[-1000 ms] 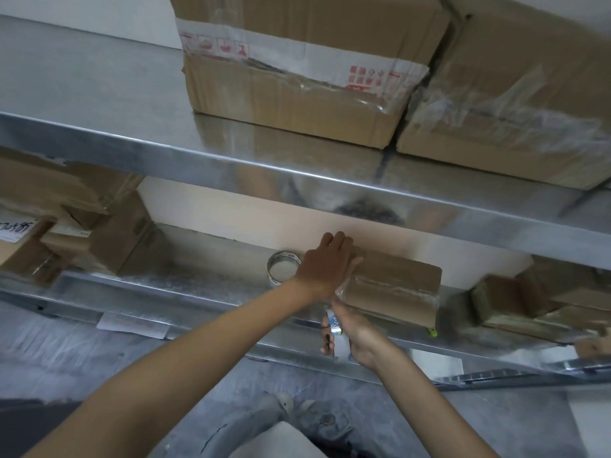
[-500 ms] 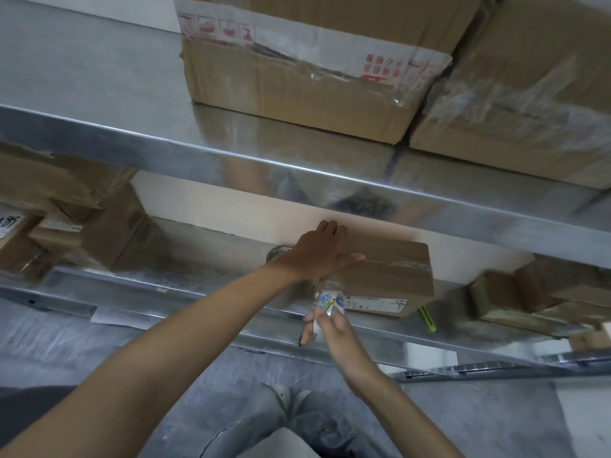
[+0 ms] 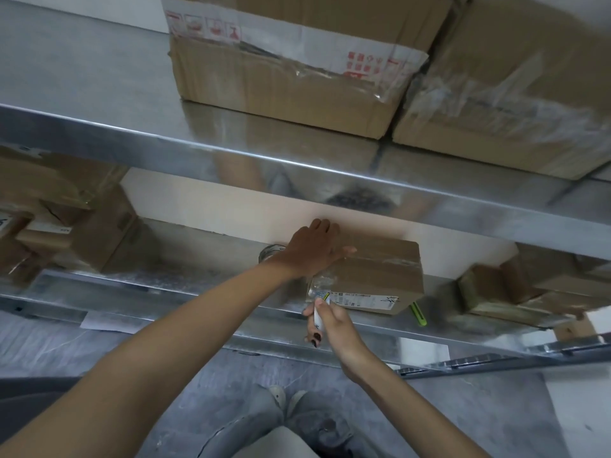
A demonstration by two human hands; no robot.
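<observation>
1. The left hand (image 3: 314, 249) lies flat on the lid of the small cardboard box (image 3: 380, 276). Its fingers are straight and close together, pointing to 12 o'clock, and the thumb sticks out toward 3 o'clock. It presses down on the box rather than gripping it.
2. The right hand (image 3: 330, 325) has its fingers curled round a slim white tool (image 3: 319, 310). The tip points to 12 o'clock and meets the box's front face at its 8 o'clock corner, where clear tape is wrinkled. I cannot tell whether the tool is a cutter or a marker.
3. The box sits near the front edge of the lower shelf (image 3: 165, 282), mid-view. A printed label (image 3: 363, 297) on its front face lies just to 3 o'clock of the tool tip.
4. The step in hand looks like work on that taped corner, with the box pinned steady. The next move probably calls for firm downward pressure from the left palm and a short, controlled stroke of the tip, kept clear of the left thumb.
5. A tape roll (image 3: 269, 252) sits at the left wrist's 10 o'clock, and a green pen-like item (image 3: 418, 314) lies at the box's 4 o'clock.
6. Further cartons (image 3: 82, 233) stand at 9 and 3 o'clock on the same shelf. At 12 o'clock, the upper shelf (image 3: 99, 94) carries two large cartons (image 3: 281, 77).
</observation>
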